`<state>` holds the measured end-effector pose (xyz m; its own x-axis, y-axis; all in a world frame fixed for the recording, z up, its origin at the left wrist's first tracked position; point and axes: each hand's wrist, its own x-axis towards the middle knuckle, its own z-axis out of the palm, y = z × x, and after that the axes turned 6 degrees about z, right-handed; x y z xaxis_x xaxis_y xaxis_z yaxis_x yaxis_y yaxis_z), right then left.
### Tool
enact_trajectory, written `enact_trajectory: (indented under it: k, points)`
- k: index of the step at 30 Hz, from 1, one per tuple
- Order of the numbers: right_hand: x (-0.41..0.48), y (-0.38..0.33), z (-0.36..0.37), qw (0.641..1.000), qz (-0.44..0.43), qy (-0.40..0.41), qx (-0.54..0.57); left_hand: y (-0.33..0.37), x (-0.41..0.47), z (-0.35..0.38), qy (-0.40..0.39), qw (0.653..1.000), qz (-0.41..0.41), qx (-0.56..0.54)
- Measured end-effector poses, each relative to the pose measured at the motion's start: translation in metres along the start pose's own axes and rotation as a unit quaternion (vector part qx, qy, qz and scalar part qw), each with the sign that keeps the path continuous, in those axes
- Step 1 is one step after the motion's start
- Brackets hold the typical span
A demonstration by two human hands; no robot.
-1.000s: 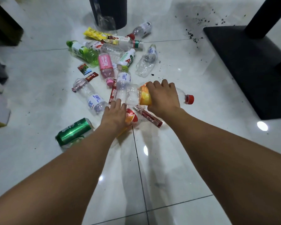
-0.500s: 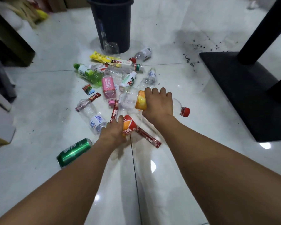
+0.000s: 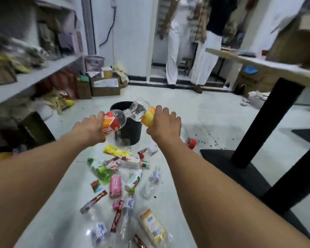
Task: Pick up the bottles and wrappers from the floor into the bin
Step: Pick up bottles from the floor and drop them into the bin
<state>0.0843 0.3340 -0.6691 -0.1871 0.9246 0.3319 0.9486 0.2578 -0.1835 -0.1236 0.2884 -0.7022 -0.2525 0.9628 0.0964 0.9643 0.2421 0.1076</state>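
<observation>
Above the near rim of the black bin (image 3: 117, 105), both hands are raised with a bottle each. The left hand (image 3: 89, 127) has its fingers wrapped round the red-labelled bottle (image 3: 112, 123). The right hand (image 3: 164, 124) grips the yellow-labelled bottle (image 3: 147, 117) at its label.

The two long axes slant inward and upward. The left bottle's clear rounded end points right and the right bottle's clear body points left, so the free ends nearly meet in front of the bin mouth. The bin stands between the hands and just beyond them, about equally near to either. Whether the ends are already over the opening or a little short of it cannot be told from this view. A small push forward before letting go looks the safer course.

On the floor (image 3: 213, 115) beneath the forearms, the remaining litter lies in a loose line from the bin's foot toward the person. It includes a yellow wrapper (image 3: 117, 151), a green bottle (image 3: 100, 171) and a pink bottle (image 3: 115, 187). To the right, the black table leg (image 3: 265, 122) is well apart from the right arm, so the drop path is open.
</observation>
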Motion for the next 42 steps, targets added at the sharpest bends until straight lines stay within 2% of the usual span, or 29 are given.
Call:
enact_trajectory:
  k: [5, 15, 23, 26, 31, 42]
  points:
    - [0.065, -0.038, -0.127, 0.999, -0.023, 0.024, -0.008, 0.014, 0.034, -0.155, 0.031, 0.999, -0.008, -0.002]
    - [0.154, -0.095, -0.399, 0.998, -0.032, 0.038, -0.03, 0.047, 0.051, -0.447, 0.033, 0.999, -0.005, 0.021]
    - [0.196, -0.106, -0.568, 0.999, -0.034, 0.014, -0.015, 0.088, 0.046, -0.611, 0.014, 0.999, -0.028, -0.023]
    - [0.205, -0.109, -0.605, 0.999, -0.02, 0.005, 0.025, 0.108, 0.042, -0.644, 0.023, 0.998, -0.036, -0.041]
    - [0.211, -0.093, -0.63, 1.0, -0.019, -0.001, 0.024, 0.128, 0.035, -0.663, 0.04, 0.997, -0.048, -0.053]
    - [0.223, -0.068, -0.586, 0.999, 0.005, -0.032, 0.019, 0.131, 0.061, -0.635, 0.024, 0.991, -0.061, -0.116]
